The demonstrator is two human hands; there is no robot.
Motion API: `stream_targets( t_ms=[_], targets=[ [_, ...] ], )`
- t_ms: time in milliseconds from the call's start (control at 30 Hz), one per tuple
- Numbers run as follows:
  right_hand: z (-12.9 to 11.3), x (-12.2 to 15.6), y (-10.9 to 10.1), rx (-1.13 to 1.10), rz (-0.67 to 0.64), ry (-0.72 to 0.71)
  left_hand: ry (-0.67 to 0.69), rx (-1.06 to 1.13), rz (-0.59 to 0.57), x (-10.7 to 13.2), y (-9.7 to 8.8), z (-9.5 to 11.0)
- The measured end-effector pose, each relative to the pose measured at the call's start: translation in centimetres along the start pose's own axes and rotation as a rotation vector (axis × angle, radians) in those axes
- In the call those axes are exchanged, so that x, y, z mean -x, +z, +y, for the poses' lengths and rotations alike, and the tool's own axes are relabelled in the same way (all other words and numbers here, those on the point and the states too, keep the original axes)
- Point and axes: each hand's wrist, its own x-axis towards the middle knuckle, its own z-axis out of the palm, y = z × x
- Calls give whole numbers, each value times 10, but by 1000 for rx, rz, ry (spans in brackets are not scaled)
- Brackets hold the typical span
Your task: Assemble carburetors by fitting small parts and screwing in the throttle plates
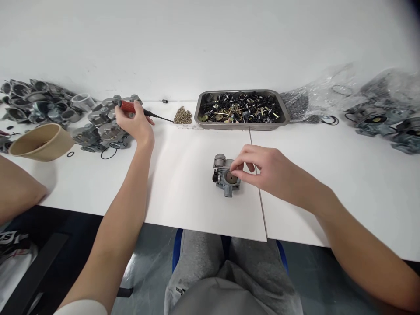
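The metal part (225, 176) lay under the right hand (265, 170), fingertips pinching it; the left hand (134, 122) gripped a screwdriver (144, 111) beside the tray (197, 114).

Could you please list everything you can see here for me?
carburetor: one, grey, table centre
screwdriver: one, red handle, in left hand
screws: one heap, brass, left of tray
tray: one, steel, back centre, holding black and brass parts
castings: two heaps, grey, back left
bowl: one, tan, left
O-rings: several, black, by castings
bags: some, clear, back right, over grey parts
table: one, white, under everything
other person's arm: one, far left edge
left hand: grips screwdriver
right hand: fingertips on carburetor
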Motion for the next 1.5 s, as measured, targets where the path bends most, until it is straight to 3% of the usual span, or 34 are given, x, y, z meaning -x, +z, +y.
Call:
stream_targets(
  t_ms=[200,400,533,700,867,967,1033,1100,1233,1367,1500],
  targets=[
    [-16,8,13,286,115,39,10,20,13,-2,0,-2],
    [-17,8,15,277,130,103,-19,10,6,0,1,0],
    [-21,12,13,357,98,-27,-31,24,10,1,1,3],
    [-27,20,11,488,-77,-187,-29,-3,-7,1,1,2],
    [-15,17,5,243,-85,-108,-21,-10,0,-1,1,1],
    [-2,7,1,51,62,-28,-4,-5,9,-3,1,0],
    [6,0,-1,2,207,-1,6,-5,15,-4,1,1],
    [11,-6,-3,-26,272,17,-3,-12,13,-4,1,1],
    [10,-6,-4,-53,153,5,-24,-22,14,-4,0,1],
    [-5,4,3,122,23,-29,-16,7,3,-3,-1,0],
    [-20,13,16,457,84,-22,-17,36,3,-2,0,0]
  ],
)
